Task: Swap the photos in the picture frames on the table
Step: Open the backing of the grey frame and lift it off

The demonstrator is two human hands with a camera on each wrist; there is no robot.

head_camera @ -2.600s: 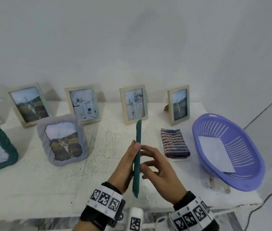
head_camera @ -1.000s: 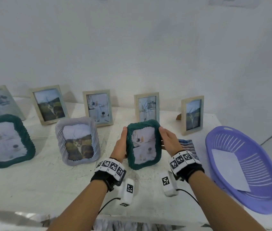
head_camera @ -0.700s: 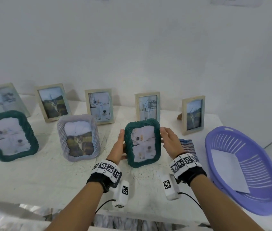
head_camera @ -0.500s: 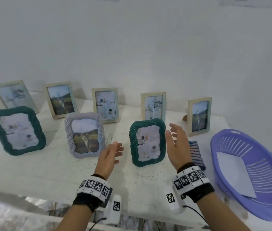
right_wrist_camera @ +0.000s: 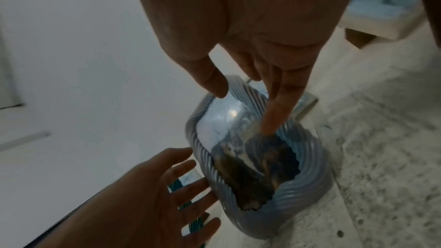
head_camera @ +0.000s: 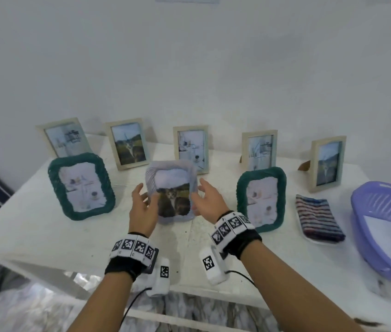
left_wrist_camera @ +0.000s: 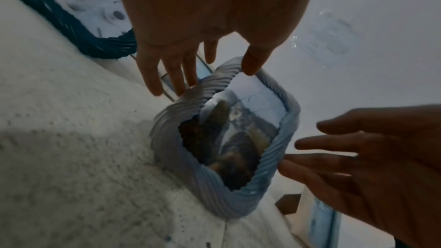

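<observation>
A plain indoor corner, staged rather than lived in; whether home or studio cannot be told. A worn white table (head_camera: 46, 231) stands against a bare white wall (head_camera: 189, 68). Beyond the hands runs a row of wooden frames (head_camera: 191, 148), with ribbed green frames (head_camera: 81, 185) to either side of them. Right of the hands lie a folded striped cloth (head_camera: 317, 220) and a purple basket (head_camera: 386, 226) holding paper. Both wrists wear bands with black-and-white markers (head_camera: 133, 248), pointing to a recording setup.
</observation>
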